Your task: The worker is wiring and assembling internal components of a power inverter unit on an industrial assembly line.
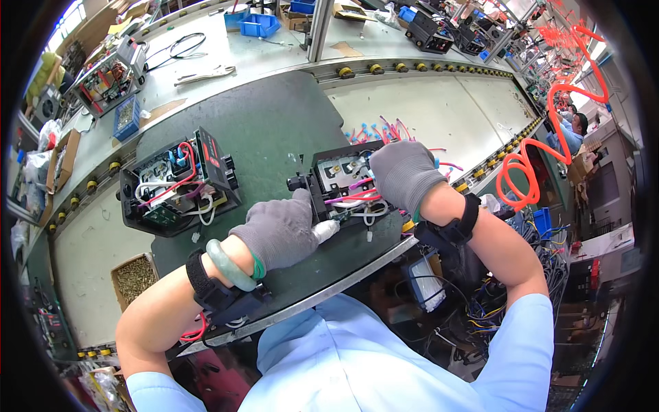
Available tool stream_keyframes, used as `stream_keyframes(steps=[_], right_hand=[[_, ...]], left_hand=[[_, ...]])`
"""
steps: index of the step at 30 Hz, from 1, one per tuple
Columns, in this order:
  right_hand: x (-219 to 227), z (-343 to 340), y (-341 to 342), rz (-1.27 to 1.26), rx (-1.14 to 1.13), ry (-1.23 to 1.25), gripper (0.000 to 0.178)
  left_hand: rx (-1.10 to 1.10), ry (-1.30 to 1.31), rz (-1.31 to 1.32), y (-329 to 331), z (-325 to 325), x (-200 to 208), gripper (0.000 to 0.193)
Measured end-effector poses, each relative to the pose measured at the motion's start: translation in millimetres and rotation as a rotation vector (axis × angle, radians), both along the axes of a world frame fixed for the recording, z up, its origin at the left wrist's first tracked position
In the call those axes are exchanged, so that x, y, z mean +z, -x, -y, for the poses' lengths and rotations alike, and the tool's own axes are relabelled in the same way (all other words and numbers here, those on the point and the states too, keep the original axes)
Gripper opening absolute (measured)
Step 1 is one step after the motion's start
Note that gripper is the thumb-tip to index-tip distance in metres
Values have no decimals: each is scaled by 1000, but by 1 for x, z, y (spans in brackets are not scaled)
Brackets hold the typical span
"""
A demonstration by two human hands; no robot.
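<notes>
In the head view, the open black box (341,169) sits on a flat green mat (274,113), right of another box (165,185). The left hand (278,232) seems to touch its left side. The right hand (406,177) curls over its right side; I cannot tell what either grips. Best hold it still and keep the bendy pink wires (343,200) unpinched. The gray gloves look knitted.

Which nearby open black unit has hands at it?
The right unit: left hand at its left end, right hand at its right end; the left unit has neither.
</notes>
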State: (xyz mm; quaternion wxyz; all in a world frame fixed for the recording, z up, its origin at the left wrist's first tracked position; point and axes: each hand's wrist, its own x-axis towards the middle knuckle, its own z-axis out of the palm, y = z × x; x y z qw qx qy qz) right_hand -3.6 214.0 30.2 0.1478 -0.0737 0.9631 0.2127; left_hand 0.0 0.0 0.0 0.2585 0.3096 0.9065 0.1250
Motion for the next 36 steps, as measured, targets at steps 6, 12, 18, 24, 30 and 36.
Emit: stream_keyframes(steps=[6,12,18,24,30,36], right_hand=[[8,14,6,-6,-67,-79,19],[37,-8,5,51,-92,426,42],[28,100,-41,245,148,1491,22],[5,163,-62,616,132,1707,29],[-17,155,-47,1076,283,1823,33],[-4,171,-51,723,208,2189,36]], left_hand=[[18,-12,-69,5,3,6,68],[-16,-52,-139,-18,49,61,64],[387,-1033,76,-55,116,47,33],[573,-1006,-96,-91,160,49,7],[981,-1055,173,-106,208,69,11],[951,-1262,559,-78,209,50,17]])
